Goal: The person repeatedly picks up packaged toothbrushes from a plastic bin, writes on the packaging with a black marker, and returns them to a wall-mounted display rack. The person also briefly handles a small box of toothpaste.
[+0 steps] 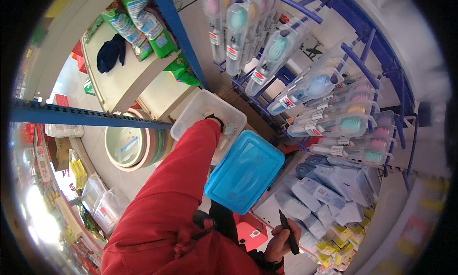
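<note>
My left arm, in a red sleeve, reaches down into a translucent plastic bin (pixel 188 105). Of my left hand (pixel 212 117) only a little shows past the dark cuff, so its fingers and anything in them are hidden. A few small items (pixel 229 129) lie in the bottom of the bin. Beside the bin, nearer to me, is a blue plastic lid (pixel 247 171). At the lower right my right hand (pixel 279 242) grips a black marker pen (pixel 289 234), its dark tip pointing up and away from me.
Brushes in clear packaging (pixel 275 51), marked by hand, hang from a blue wire rack (pixel 372 74). White and yellow packets (pixel 322 196) fill a shelf at right. Stacked plastic basins (pixel 123 146) stand left, below a blue shelf post (pixel 89 114). Green bags (pixel 150 22) lie on a shelf.
</note>
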Demonstrator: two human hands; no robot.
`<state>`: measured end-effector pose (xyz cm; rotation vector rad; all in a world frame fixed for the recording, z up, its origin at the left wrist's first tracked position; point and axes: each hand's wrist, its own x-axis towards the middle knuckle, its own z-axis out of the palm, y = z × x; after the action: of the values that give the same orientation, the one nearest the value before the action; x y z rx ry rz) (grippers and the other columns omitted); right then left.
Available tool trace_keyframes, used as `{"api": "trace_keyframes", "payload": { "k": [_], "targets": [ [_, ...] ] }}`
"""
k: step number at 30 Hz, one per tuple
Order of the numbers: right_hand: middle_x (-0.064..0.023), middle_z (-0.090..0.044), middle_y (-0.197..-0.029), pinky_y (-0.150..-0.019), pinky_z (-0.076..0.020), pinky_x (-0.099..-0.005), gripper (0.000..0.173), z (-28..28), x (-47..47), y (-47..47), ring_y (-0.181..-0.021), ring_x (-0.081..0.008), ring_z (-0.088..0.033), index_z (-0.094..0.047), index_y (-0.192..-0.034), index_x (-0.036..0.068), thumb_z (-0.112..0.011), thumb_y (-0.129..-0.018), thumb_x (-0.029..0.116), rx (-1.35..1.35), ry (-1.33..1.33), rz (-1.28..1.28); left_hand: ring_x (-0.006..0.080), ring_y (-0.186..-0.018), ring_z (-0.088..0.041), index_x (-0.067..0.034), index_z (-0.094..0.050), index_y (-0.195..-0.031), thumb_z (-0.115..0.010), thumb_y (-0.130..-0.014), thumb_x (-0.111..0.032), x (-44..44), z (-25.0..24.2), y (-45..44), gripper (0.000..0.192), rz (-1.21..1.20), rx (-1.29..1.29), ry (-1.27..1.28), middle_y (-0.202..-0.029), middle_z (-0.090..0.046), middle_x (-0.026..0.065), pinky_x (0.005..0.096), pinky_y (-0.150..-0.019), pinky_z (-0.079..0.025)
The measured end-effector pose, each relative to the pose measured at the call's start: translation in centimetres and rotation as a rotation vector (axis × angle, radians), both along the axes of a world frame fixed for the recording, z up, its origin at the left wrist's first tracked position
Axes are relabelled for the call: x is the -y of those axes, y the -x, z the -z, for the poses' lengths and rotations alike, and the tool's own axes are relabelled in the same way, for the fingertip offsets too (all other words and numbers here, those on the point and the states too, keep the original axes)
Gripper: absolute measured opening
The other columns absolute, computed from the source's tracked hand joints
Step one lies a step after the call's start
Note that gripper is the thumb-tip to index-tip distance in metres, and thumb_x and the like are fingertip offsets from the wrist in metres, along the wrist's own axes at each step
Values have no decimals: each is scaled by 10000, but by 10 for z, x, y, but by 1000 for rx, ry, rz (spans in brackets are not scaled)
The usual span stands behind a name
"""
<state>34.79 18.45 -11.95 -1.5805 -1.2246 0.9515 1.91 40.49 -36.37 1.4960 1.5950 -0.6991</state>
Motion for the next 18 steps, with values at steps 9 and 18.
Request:
{"api": "trace_keyframes", "payload": {
  "k": [9, 18],
  "targets": [
    [-76, -574, -719, -548, -394, -250, 347, -30, 8, 44, -595, -123, -503, -585, -1089, -59, -517, -939, 246, -186, -117, -231, 306, -857, -663, -92, -741, -947, -607, -822, -88, 30, -158, 48, 183, 76, 603, -441, -895, -694, 187, 369, -761, -498],
    [-153, -668, -955, -776, -513, -313, 357, -85, 62, 122, -838, -194, -650, -497, -1247, -29, -522, -890, -23, -120, -240, -386, 180, -1019, -630, -129, -354, -1450, -512, -939, 16, 205, -346, 34, 554, -874, 1599, -629, -1157, -595, 88, 300, -839, -519]
  ]
}}
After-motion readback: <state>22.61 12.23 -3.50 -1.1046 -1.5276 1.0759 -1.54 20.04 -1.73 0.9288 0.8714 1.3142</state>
